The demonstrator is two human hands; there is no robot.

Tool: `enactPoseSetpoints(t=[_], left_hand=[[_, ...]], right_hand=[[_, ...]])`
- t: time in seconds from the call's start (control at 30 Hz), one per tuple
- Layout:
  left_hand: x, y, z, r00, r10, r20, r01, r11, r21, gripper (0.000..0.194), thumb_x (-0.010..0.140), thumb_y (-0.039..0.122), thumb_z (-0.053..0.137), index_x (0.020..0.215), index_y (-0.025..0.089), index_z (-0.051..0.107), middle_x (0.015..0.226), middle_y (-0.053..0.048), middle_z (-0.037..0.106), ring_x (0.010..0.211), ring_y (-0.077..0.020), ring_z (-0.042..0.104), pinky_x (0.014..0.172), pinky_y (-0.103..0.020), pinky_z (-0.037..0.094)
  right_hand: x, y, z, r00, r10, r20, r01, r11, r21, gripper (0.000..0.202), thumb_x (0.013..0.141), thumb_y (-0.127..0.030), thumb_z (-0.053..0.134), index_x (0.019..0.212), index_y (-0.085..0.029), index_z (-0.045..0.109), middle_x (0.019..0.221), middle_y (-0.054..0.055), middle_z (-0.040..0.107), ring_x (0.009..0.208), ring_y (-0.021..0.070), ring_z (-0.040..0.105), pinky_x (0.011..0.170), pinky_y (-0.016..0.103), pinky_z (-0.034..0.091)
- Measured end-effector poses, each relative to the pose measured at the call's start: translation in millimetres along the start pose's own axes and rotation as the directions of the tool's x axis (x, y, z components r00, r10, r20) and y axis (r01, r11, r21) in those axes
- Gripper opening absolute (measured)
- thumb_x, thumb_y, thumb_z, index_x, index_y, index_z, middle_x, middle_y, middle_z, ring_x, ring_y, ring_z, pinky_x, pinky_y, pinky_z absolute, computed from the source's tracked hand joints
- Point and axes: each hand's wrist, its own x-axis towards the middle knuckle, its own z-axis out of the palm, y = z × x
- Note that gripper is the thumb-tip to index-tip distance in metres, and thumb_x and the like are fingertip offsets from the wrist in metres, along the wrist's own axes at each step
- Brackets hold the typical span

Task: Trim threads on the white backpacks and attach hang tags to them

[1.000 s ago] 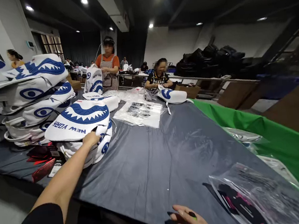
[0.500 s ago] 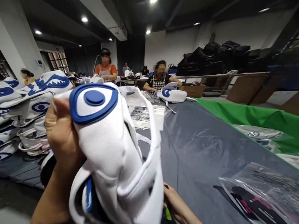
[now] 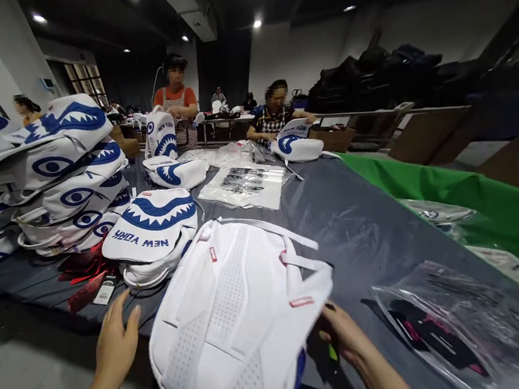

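A white backpack (image 3: 237, 312) lies in front of me with its back panel and shoulder straps facing up. My left hand (image 3: 116, 341) is off it to the left, holding nothing, thumb and fingers apart. At the bag's right edge, my right hand (image 3: 342, 333) is closed around a small black and yellow-green tool (image 3: 332, 352); its kind is mostly hidden by the fingers. Just beyond the bag, another white backpack (image 3: 156, 227) rests on the table with its blue shark mouth and NEW YORK lettering showing. Red straps with a tag (image 3: 104, 290) lie beside that one.
Stacked white backpacks (image 3: 59, 163) rise on the left of the grey table (image 3: 340, 222). Clear plastic bags (image 3: 243, 184) lie farther back, and one with black and pink pieces (image 3: 440, 330) is at right. Green cloth (image 3: 432, 197) lines the right edge. Two co-workers (image 3: 175, 103) are across the table.
The backpack has come down from its raised, upright position and turned so its back panel faces up. My left hand has let go of it. My right hand has shifted right.
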Motion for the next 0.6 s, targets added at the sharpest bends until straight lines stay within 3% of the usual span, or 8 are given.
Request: enactPoseSetpoints(t=[0.07, 0.1, 0.17, 0.2, 0.23, 0.3, 0.47, 0.6], left_hand=[[0, 24, 7.6, 0.945, 0.311, 0.102, -0.318, 0.946, 0.066, 0.057, 0.095, 0.051, 0.045, 0.144, 0.021, 0.049, 0.149, -0.014, 0.052, 0.142, -0.0314, 0.043, 0.119, -0.054, 0.034], [-3, 40, 18.9, 0.853, 0.455, 0.257, -0.477, 0.878, 0.028, 0.058, 0.096, 0.05, 0.047, 0.148, 0.025, 0.046, 0.155, -0.011, 0.045, 0.147, -0.0301, 0.036, 0.122, -0.053, 0.029], [-18, 66, 51.7, 0.572, 0.598, 0.561, -0.661, 0.741, -0.116, 0.069, 0.093, 0.055, 0.055, 0.154, 0.029, 0.037, 0.161, -0.009, 0.033, 0.152, -0.0312, 0.025, 0.124, -0.055, 0.022], [-30, 75, 70.0, 0.449, 0.595, 0.666, -0.686, 0.707, -0.17, 0.075, 0.092, 0.055, 0.058, 0.156, 0.028, 0.031, 0.164, -0.01, 0.026, 0.153, -0.0318, 0.019, 0.125, -0.055, 0.021], [-43, 79, 87.5, 0.383, 0.578, 0.721, -0.689, 0.699, -0.194, 0.08, 0.091, 0.054, 0.059, 0.158, 0.025, 0.027, 0.165, -0.013, 0.018, 0.154, -0.0333, 0.012, 0.125, -0.057, 0.019], [-71, 78, 116.4, 0.362, 0.546, 0.755, -0.673, 0.714, -0.194, 0.082, 0.093, 0.05, 0.058, 0.16, 0.022, 0.02, 0.165, -0.017, 0.008, 0.154, -0.0348, 0.004, 0.124, -0.061, 0.017], [-116, 51, 150.1, 0.464, 0.562, 0.685, -0.66, 0.735, -0.156, 0.081, 0.094, 0.051, 0.053, 0.16, 0.022, 0.018, 0.166, -0.017, 0.004, 0.153, -0.0384, 0.0, 0.122, -0.065, 0.019], [-140, 37, 170.0, 0.496, 0.642, 0.585, -0.725, 0.677, -0.127, 0.085, 0.094, 0.057, 0.05, 0.161, 0.018, 0.015, 0.165, -0.02, 0.007, 0.153, -0.04, 0.006, 0.12, -0.063, 0.025]], right_hand=[[6, -28, 9, 0.998, 0.003, -0.067, -0.009, 0.997, -0.082, 0.043, 0.064, -0.04, 0.076, 0.098, -0.019, 0.06, 0.074, 0.004, 0.068, 0.058, 0.0178, 0.066, 0.039, 0.018, 0.027], [8, -43, 14, 0.993, -0.047, -0.112, 0.028, 0.986, -0.164, 0.042, 0.065, -0.038, 0.073, 0.1, -0.018, 0.061, 0.081, 0.007, 0.07, 0.062, 0.0197, 0.068, 0.041, 0.02, 0.03], [3, -70, 27, 0.937, -0.274, -0.216, 0.175, 0.905, -0.388, 0.04, 0.07, -0.039, 0.066, 0.102, -0.016, 0.065, 0.092, 0.011, 0.072, 0.072, 0.0233, 0.071, 0.05, 0.026, 0.042], [-4, -81, 33, 0.872, -0.423, -0.245, 0.264, 0.83, -0.49, 0.042, 0.073, -0.041, 0.062, 0.106, -0.016, 0.066, 0.096, 0.013, 0.073, 0.079, 0.0252, 0.071, 0.059, 0.03, 0.048], [-14, -89, 39, 0.799, -0.552, -0.239, 0.345, 0.746, -0.57, 0.047, 0.076, -0.044, 0.059, 0.113, -0.016, 0.066, 0.103, 0.014, 0.073, 0.089, 0.027, 0.071, 0.07, 0.034, 0.052], [-37, -98, 53, 0.718, -0.679, -0.153, 0.44, 0.613, -0.656, 0.058, 0.081, -0.053, 0.056, 0.126, -0.017, 0.064, 0.11, 0.014, 0.073, 0.102, 0.0288, 0.069, 0.085, 0.038, 0.051], [-66, -72, 96, 0.876, -0.478, 0.067, 0.427, 0.703, -0.569, 0.068, 0.089, -0.067, 0.051, 0.132, -0.016, 0.064, 0.061, 0.005, 0.068, 0.062, 0.0248, 0.067, 0.071, 0.038, 0.053], [-41, -21, 122, 0.688, -0.723, 0.065, 0.663, 0.59, -0.461, 0.055, 0.095, -0.048, 0.053, 0.143, -0.019, 0.054, 0.128, 0.015, 0.066, 0.117, 0.0268, 0.063, 0.1, 0.042, 0.05]])
